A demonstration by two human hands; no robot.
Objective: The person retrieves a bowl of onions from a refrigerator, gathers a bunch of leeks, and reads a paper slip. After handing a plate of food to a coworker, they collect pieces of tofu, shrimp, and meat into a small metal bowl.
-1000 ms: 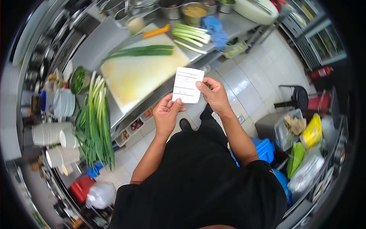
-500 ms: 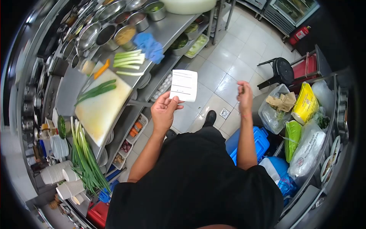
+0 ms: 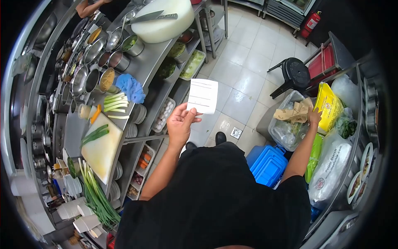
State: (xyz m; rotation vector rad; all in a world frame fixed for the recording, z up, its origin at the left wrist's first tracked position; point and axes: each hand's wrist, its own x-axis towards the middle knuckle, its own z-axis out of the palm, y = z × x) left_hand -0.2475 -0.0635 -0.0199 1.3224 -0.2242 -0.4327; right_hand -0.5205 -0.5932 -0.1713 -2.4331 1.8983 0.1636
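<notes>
My left hand (image 3: 180, 124) pinches a white paper slip (image 3: 202, 96) by its lower edge, thumb on top; dark ruled lines cross the slip. Over to the right, my right hand (image 3: 314, 118) reaches to the crowded shelf, its fingers slightly apart at the edge of a yellow printed bag (image 3: 328, 103). Crumpled brown paper (image 3: 295, 111) lies just left of those fingers, on top of a clear plastic-lined bin (image 3: 286, 132). Below the right forearm are a green packet (image 3: 314, 155) and a white potato starch bag (image 3: 331, 166).
On the steel counter to the left lie a cutting board (image 3: 101, 153) with green stalks, a bunch of spring onions (image 3: 97, 197), a blue cloth (image 3: 131, 88) and several metal pots. A knife (image 3: 148, 16) rests on a round white block (image 3: 166, 27). A blue lidded box (image 3: 267, 166) and black stool (image 3: 295, 72) stand on the floor.
My right hand has moved right and outward, from over the floor to the yellow bag. My left hand still holds the slip. The view has shifted, showing more of the counter's far end.
</notes>
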